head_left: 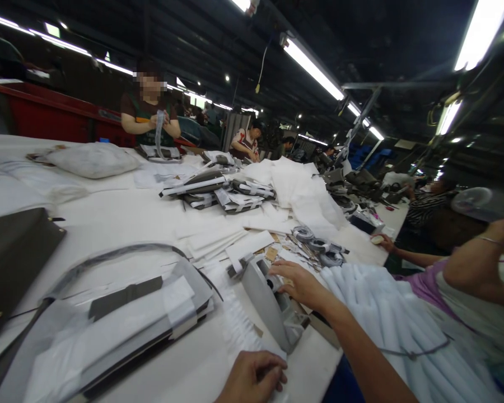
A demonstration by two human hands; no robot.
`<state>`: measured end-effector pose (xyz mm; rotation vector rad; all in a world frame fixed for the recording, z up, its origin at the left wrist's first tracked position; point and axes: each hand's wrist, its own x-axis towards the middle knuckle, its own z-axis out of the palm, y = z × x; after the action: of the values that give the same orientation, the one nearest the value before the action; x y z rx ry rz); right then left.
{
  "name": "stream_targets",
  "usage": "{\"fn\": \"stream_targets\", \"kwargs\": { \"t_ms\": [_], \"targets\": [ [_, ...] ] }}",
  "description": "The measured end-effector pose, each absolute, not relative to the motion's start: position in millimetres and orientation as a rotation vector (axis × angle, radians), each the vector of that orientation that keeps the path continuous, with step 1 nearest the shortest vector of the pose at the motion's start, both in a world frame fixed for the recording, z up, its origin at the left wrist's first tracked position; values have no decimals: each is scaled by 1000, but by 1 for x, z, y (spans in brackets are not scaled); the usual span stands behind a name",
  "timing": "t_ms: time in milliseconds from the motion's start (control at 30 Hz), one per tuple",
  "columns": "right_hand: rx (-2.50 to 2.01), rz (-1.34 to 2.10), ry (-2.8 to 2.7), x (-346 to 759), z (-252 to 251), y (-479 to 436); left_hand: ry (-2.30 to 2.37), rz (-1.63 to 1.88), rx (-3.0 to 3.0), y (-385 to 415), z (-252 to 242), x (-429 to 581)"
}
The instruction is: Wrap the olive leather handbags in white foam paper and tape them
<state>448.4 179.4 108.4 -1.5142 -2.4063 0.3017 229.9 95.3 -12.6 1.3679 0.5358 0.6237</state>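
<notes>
A grey tape dispenser (262, 305) sits near the table's front edge, slightly blurred. Over its roll area, my right hand (298, 282) has its fingers and thumb bent around the upper part. Just below the dispenser, my left hand (254, 376) is curled with the fingertips drawn in; whether anything small is inside cannot be seen. To the left of both hands lies a dark bag wrapped in white sheet (130, 330), with its strap (117, 257) in clear plastic arching over the top. Strips of white paper (239, 319) lie between the wrapped bag and the dispenser.
A dark olive bag (17, 263) stands at the left edge. Wrapped bags (218, 190), white sheets (294, 184) and coiled straps (319, 243) fill the table's middle. Bundled white foam rolls (386, 313) are at right, beside a co-worker's arm (479, 268). Another person (151, 112) stands across.
</notes>
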Motion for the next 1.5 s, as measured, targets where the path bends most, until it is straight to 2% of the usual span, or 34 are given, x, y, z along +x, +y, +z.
{"fn": "stream_targets", "kwargs": {
  "t_ms": [300,500,633,800,1300,1500],
  "targets": [
    [-1504,214,-2508,438,117,159,520,651,1353,93,-19,230],
    [-1608,47,-2133,448,110,126,524,650,1365,94,-23,231],
    [-1506,80,-2173,444,99,114,533,667,1358,93,-18,230],
    [-1469,120,-2281,437,94,123,547,642,1383,92,-12,228],
    [-1538,-98,-2241,429,95,138,476,607,1403,98,-25,229],
    [-1530,98,-2236,433,90,139,483,612,1389,96,-26,228]
  ]
}}
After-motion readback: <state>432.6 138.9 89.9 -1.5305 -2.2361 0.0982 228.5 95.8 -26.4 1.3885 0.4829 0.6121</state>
